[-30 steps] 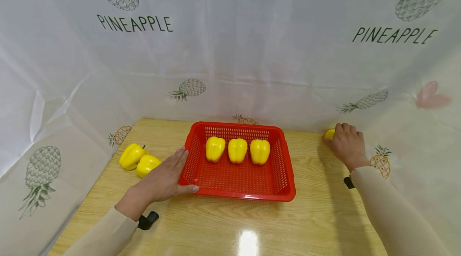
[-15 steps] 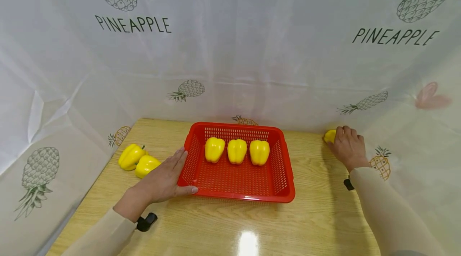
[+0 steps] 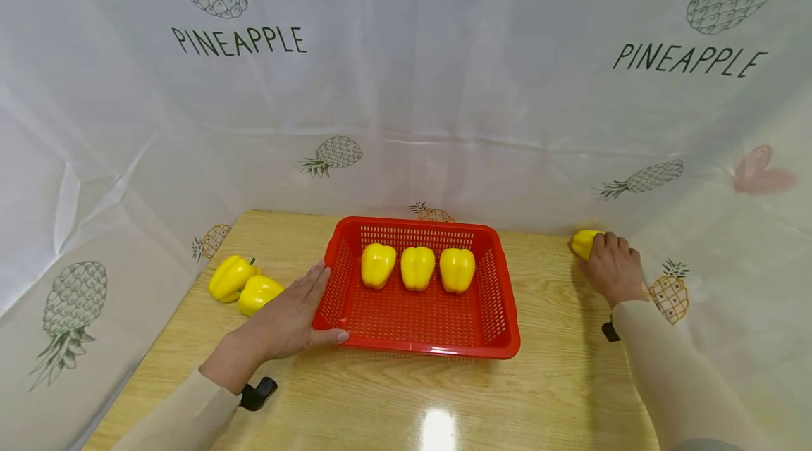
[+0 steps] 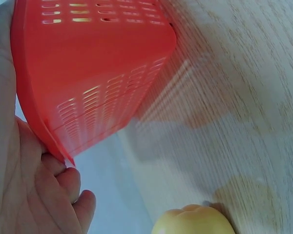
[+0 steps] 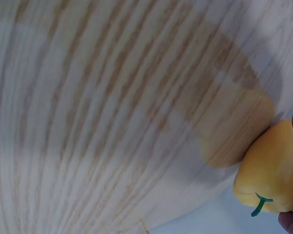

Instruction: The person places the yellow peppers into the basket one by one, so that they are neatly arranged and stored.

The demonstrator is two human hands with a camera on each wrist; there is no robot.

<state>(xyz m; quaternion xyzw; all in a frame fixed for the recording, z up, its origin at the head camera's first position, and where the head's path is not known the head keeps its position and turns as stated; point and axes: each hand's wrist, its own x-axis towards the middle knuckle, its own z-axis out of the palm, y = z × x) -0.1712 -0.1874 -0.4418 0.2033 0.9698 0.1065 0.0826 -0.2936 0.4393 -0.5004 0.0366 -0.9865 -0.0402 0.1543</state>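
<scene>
Against the left end of a red plastic basket rests my left hand, its fingers straight along the rim and the thumb over the near corner. Three yellow bell peppers stand in a row inside the basket, towards its far side. At the table's far right corner my right hand grips another yellow bell pepper. The right wrist view shows fingertips on two sides of this bell pepper, whose green stem faces the camera; most of that hand is out of frame.
Two more yellow bell peppers lie left of the basket, beside the left hand. White sheeting printed with pineapples hangs behind and at both sides of the wooden table.
The right hand has shifted slightly towards the near side, and more of the bell pepper it grips shows. The left hand and the basket have stayed in place.
</scene>
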